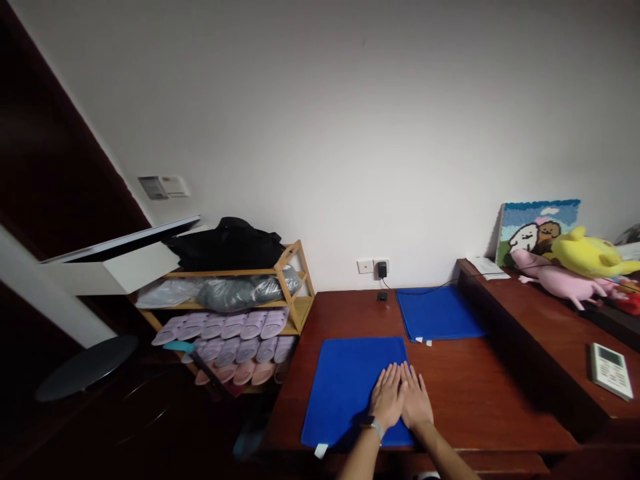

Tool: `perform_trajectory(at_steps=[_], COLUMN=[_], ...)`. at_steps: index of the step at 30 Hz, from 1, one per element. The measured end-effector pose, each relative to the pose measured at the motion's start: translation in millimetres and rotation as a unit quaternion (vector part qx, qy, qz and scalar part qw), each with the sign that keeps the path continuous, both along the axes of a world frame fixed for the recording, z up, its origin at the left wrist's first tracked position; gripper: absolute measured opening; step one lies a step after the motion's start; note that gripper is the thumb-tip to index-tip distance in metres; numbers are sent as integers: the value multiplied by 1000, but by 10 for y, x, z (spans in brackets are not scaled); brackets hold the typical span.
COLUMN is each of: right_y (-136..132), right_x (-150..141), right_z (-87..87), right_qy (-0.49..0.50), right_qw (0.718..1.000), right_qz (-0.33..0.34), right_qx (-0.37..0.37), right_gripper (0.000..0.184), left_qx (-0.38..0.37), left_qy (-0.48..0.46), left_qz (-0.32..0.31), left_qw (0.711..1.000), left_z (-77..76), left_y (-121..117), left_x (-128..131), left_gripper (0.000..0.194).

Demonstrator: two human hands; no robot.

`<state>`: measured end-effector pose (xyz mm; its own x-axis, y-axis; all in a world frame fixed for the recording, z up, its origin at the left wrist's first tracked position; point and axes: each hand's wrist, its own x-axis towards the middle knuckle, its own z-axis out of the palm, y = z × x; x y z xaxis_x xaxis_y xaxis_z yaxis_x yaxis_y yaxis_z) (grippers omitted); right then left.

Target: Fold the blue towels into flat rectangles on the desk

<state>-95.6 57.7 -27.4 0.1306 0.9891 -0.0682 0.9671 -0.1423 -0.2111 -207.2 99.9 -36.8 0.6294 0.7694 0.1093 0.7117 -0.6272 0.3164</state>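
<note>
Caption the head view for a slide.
Both hands flat at the right edge of a blue cloth on a wooden table.

LIGHT: room was dim, source out of view, wall [380, 147] glowed brightest centrally | SHADOW: soft patch darkened cloth [350, 380] beside left hand [389, 398]; lower left sank near-black | GLARE: plastic [265, 291] glinted | QUALITY: edges stretched, switches [164, 187] looked blurred

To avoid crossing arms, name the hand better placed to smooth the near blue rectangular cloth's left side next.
Left, I'd judge: the left hand lies on the cloth, nearer that side; the right hand rests at its right edge.
</note>
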Motion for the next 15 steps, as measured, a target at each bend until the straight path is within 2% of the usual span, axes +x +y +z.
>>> perform_trajectory(at_steps=[1,3,7,9,12,15], right_y=[2,5,1,5,34,34], right_x=[-1,-9,-23,-25,-30,-48], right_z=[6,18,15,-1,-8,24], right_qy=[6,20,25,20,15,11], right_qw=[1000,1000,999,999,999,998], right_qz=[-7,-24,-37,-38,-46,-51], right_qx=[0,4,9,6,0,-18], right_gripper=[64,64,66,66,66,66], left_qx=[-1,3,24,33,49,59], left_qy=[6,25,63,71,68,65], left_qz=[3,26,144,193,222,225], left_qw=[1000,999,987,978,971,970], left_z=[6,38,73,43,-21,-47], left_y=[1,31,124,148,147,122], left_x=[-99,-469,-1452,-1829,-2103,-2117], left_gripper=[63,66,71,72,71,71])
